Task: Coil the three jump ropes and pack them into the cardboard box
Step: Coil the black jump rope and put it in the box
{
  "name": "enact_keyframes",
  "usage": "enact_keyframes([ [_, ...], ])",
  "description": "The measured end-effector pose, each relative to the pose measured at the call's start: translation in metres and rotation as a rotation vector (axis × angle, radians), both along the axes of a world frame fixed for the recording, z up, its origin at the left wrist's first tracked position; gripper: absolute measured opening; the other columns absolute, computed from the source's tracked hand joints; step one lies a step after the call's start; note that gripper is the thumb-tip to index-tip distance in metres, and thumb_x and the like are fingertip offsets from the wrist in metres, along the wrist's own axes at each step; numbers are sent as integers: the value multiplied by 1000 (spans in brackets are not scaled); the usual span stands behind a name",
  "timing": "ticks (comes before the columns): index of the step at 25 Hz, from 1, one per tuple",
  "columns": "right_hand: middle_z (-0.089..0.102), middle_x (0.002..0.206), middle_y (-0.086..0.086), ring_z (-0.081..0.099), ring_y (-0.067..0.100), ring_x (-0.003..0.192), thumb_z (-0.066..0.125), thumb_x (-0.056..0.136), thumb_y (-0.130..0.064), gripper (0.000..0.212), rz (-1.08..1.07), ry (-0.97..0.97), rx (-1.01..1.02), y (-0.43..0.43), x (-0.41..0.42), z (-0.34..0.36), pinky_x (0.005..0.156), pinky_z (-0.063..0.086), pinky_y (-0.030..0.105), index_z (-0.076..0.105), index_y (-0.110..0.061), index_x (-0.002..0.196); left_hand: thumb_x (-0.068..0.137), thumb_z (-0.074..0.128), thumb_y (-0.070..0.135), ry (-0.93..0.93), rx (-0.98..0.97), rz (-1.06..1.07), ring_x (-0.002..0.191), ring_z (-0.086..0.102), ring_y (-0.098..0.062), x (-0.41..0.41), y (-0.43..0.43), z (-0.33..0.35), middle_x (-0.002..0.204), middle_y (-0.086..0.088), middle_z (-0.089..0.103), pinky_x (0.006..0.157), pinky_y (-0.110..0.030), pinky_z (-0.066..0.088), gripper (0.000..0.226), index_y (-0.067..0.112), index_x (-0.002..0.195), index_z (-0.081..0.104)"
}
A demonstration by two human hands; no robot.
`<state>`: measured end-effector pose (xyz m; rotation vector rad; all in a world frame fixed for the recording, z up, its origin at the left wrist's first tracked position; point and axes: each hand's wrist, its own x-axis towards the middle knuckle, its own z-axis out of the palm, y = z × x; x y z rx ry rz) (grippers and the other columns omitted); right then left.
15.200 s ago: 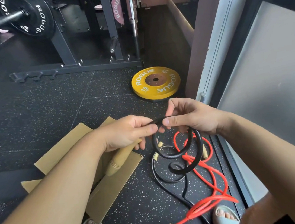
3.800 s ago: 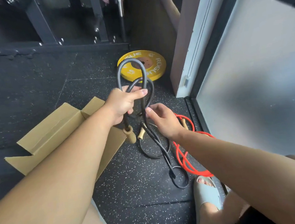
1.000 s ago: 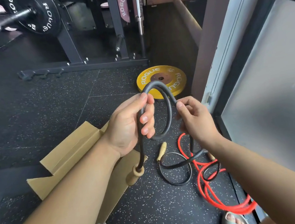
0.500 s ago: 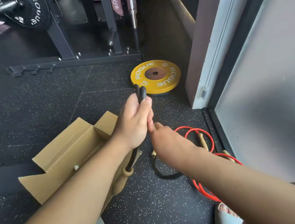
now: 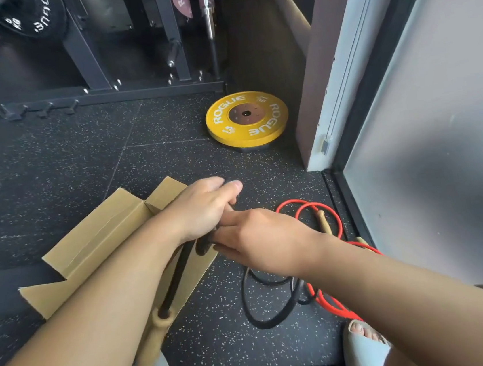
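Rubber gym floor [image 5: 52, 174]: black jump rope [image 5: 180, 275] gathered by hand beside the cardboard box [image 5: 99, 244].
Left hand [image 5: 204, 208] clamps the folded strands so loops hold, wooden handle [image 5: 157, 340] hanging below; right hand [image 5: 258, 238], touching it, apparently pinches the next loop. The rest trails on the floor, red rope [image 5: 292, 201] beyond.

Speckled floor [image 5: 53, 180] lies open left of and beyond the cardboard box [image 5: 96, 244]. Right of it, the looped black rope [image 5: 268, 325] and the red rope [image 5: 334, 306] crowd the strip beside the glass panel [image 5: 440, 145]. The yellow plate [image 5: 248, 134] seems to block the far corner.
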<state>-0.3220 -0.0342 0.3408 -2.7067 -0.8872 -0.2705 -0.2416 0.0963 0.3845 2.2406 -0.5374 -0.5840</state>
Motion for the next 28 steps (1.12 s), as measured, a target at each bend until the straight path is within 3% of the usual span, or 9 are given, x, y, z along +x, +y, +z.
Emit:
enact_keyframes([
  [3, 60, 87, 9, 61, 30, 61, 73, 91, -18, 16, 71, -90, 163, -7, -5, 16, 44, 50, 38, 64, -7, 83, 102, 47, 21, 209, -30, -93, 72, 61, -18, -10, 4, 4, 73, -1, 65, 68, -25, 48, 32, 16, 74, 62],
  [6, 55, 94, 7, 57, 26, 63, 83, 83, -27, 29, 76, -134, 293, -17, -5, 34, 46, 50, 39, 58, -11, 82, 92, 38, -8, 378, -43, -231, 49, 58, -26, -17, 8, 2, 51, -15, 61, 57, -31, 51, 54, 10, 48, 62],
  [11, 51, 93, -5, 55, 21, 75, 75, 74, -67, 57, -109, -96, 465, -40, 6, 44, 63, 51, 44, 66, -13, 89, 98, 36, 42, 699, -297, -305, 27, 34, -17, -17, -1, 2, 37, -6, 39, 52, -33, 43, 62, 15, 44, 47],
  [14, 65, 86, -1, 62, 17, 78, 67, 77, -74, 61, -204, 254, 604, -52, 12, 33, 73, 52, 48, 69, -17, 99, 96, 36, 46, 809, -472, -271, 23, 34, -12, -13, 4, 11, 36, 0, 39, 40, -26, 42, 51, 16, 61, 57],
  [17, 70, 88, 12, 65, 19, 82, 68, 83, -68, 63, -149, 608, 931, -47, 11, 21, 76, 53, 55, 66, -11, 110, 96, 32, 44, 773, -568, -216, 23, 37, -11, -13, 6, 16, 35, 1, 41, 38, -23, 42, 59, 12, 65, 71],
  [19, 74, 101, 15, 71, 27, 85, 72, 88, -46, 44, -165, 641, 1097, -46, 9, 26, 66, 58, 49, 62, -21, 123, 93, 40, 42, 666, -607, -152, 26, 42, -15, -13, 5, 17, 37, -3, 44, 41, -26, 45, 48, 7, 75, 67],
  [23, 72, 100, 14, 71, 27, 86, 73, 86, -25, 51, -162, 579, 1119, -48, 10, 32, 52, 54, 36, 54, -18, 133, 98, 49, 34, 514, -599, -53, 42, 55, -23, -11, 5, 16, 51, -8, 57, 55, -33, 53, 37, 5, 79, 63],
  [25, 70, 106, 11, 70, 23, 94, 79, 83, -19, 60, -118, 499, 1105, -49, 12, 26, 74, 57, 41, 52, -12, 136, 103, 43, 28, 493, -572, -9, 46, 59, -23, -12, 4, 18, 54, -8, 60, 54, -31, 54, 32, 5, 90, 62],
  [28, 61, 127, 15, 62, 22, 123, 84, 81, -32, 62, -135, 268, 987, -54, 14, 22, 108, 46, 46, 56, -17, 134, 105, 37, 24, 441, -601, 40, 51, 65, -26, -11, 2, 20, 58, -11, 65, 54, -28, 55, 28, 6, 92, 54],
])
